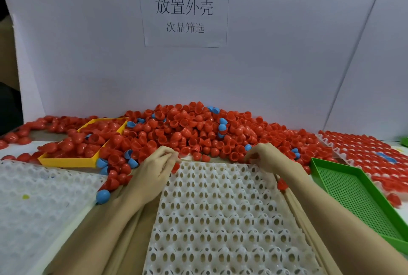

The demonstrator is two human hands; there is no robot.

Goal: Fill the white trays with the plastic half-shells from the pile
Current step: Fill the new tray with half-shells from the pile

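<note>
The middle white tray (220, 219) lies bare, open to reach from the desk's near edge. The pile (198, 133) blocks its far edge, the green basket (353, 197) crowds its right side, the yellow tray (66, 162) its far-left corner.

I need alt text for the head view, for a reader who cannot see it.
Two hands, left and right, each hold a red shell at the far edge of an empty white tray. Behind lies a pile of red and some blue shells; a green tray sits right.
</note>
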